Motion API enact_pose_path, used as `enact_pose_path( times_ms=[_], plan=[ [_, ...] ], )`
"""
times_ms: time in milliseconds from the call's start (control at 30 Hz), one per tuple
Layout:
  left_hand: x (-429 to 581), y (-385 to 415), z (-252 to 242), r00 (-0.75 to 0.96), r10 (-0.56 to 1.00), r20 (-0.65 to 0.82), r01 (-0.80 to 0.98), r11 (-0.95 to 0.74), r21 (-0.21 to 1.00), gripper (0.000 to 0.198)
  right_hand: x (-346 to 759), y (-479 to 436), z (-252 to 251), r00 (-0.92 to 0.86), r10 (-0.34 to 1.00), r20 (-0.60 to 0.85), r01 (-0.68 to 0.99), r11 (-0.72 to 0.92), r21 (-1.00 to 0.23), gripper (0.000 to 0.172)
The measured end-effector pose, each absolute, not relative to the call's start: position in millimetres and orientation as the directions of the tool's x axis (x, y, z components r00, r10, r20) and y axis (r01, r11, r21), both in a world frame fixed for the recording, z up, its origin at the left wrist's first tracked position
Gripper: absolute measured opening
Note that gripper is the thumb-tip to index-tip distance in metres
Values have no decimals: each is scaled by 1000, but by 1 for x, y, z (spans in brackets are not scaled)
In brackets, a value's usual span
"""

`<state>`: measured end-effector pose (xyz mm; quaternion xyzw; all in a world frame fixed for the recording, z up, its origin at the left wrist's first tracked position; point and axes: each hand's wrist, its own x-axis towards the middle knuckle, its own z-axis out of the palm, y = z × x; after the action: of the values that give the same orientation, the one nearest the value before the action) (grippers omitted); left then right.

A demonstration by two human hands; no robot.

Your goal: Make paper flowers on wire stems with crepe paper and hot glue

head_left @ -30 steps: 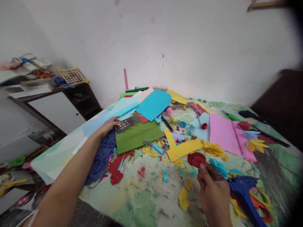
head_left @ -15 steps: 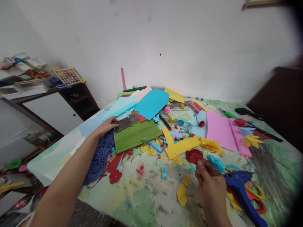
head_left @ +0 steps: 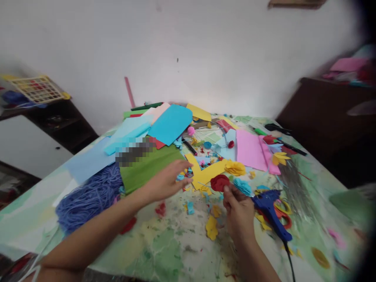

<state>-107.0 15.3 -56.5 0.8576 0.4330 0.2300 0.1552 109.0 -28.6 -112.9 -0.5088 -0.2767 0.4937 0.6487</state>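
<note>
My right hand is closed in a pinch just under a red paper flower, which it holds up by a thin stem over the table. My left hand hovers open and empty, fingers stretched towards the flower, above the edge of a green paper sheet and yellow paper strips. A blue glue gun lies just right of my right hand. A yellow paper flower and a blue paper flower lie beside the red one.
Blue yarn is heaped at the left. Cyan and pink paper sheets cover the far part of the table, with scraps all over. Scissors lie by the glue gun. A dark cabinet stands at the right.
My left hand has left the phone on the green sheet and swung right towards the red flower. The view has turned right; my right hand keeps its pinch.
</note>
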Motion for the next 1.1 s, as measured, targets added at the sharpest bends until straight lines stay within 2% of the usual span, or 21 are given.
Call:
enact_pose_path(
  times_ms=[233,500,633,700,767,833,933,1100],
  plan=[
    [-44,16,-82,650,736,188,530,-616,583,30,114,-22,-112,367,925,-97,-405,65,-912,29],
    [-42,19,-84,675,724,141,373,-500,782,24,120,-22,-104,420,904,-77,-450,134,-883,26],
    [-37,14,-83,676,737,25,328,-332,884,19,120,-21,-102,446,894,-48,-426,165,-889,24],
    [-33,13,-87,620,784,-33,264,-169,950,19,120,-22,-102,467,884,-22,-395,187,-899,22],
    [-29,13,-93,548,832,-84,125,18,992,21,117,-23,-103,454,891,3,-362,188,-913,19],
    [-25,13,-98,493,861,-120,-61,171,983,25,114,-24,-105,390,921,10,-334,152,-930,17],
    [-21,12,-101,442,881,-171,-275,315,908,26,108,-24,-109,300,954,1,-295,94,-951,17],
    [-22,9,-98,440,868,-232,-377,413,829,25,107,-23,-111,292,957,6,-236,78,-969,20]
  ],
)
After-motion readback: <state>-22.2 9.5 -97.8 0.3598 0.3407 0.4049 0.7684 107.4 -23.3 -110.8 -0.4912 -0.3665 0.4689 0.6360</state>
